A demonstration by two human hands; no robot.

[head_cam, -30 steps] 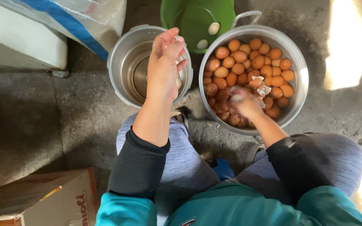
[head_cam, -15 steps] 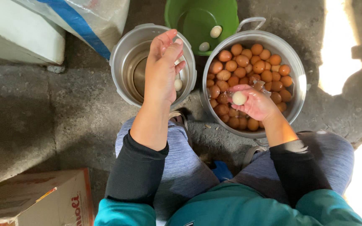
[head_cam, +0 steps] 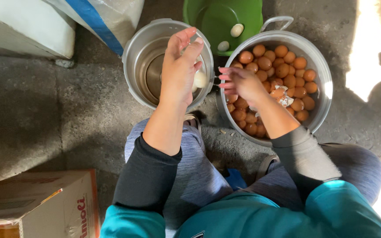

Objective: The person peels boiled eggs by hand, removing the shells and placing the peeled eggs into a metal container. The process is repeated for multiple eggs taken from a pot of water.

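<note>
My left hand (head_cam: pixel 179 75) is raised over an empty-looking metal pot (head_cam: pixel 131 57) and grips a peeled white egg (head_cam: pixel 199 79) under its fingers. My right hand (head_cam: pixel 243 83) is just to the right of it, fingers stretched toward the egg, nothing visible in it. That hand hovers over the left edge of a larger metal pot (head_cam: pixel 325 75) filled with several brown eggs (head_cam: pixel 283 61). Bits of eggshell (head_cam: pixel 284 100) lie on the eggs.
A green bowl (head_cam: pixel 217 17) behind the pots holds two peeled eggs (head_cam: pixel 237 30). A white sack with a blue stripe (head_cam: pixel 102 17) and a white box (head_cam: pixel 18 22) stand at the back left. A cardboard box (head_cam: pixel 36 202) sits front left on the concrete floor.
My right hand has come up from the brown eggs toward my left hand, and the white egg it showed half a second ago is no longer visible in it. My left hand stayed over the left pot.
</note>
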